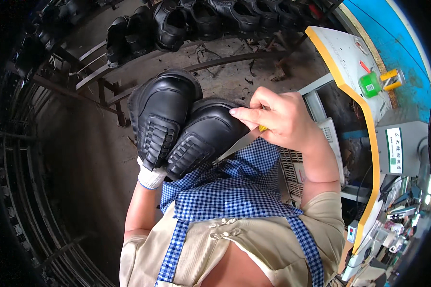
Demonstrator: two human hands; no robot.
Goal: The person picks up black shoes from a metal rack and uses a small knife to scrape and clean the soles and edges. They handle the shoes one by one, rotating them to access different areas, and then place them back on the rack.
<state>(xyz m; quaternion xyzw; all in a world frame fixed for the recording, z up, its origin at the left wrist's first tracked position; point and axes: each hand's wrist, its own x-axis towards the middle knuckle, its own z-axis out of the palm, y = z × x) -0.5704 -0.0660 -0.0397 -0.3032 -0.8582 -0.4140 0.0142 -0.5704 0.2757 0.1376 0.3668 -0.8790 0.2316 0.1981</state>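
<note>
Two black leather shoes (164, 103) are held side by side in front of me, toes pointing away. My left hand (152, 177), in a white knitted glove, grips them from behind and below; its fingers are hidden by the shoes. The right-hand black shoe (215, 125) leans against the other one. My bare right hand (280, 119) is closed on a knife (242, 145) with a bit of yellow handle showing. Its pale blade slants down beside the outer edge of that shoe, and my fingertips are close to the toe.
A rack carries a row of black shoes (208, 19) across the far side. On my right stands a white table with a yellow edge (368, 124), bearing a green jar (369, 85) and a grey machine (401, 148). Below it sits a plastic crate (292, 165). Metal racking (26, 191) lines the left.
</note>
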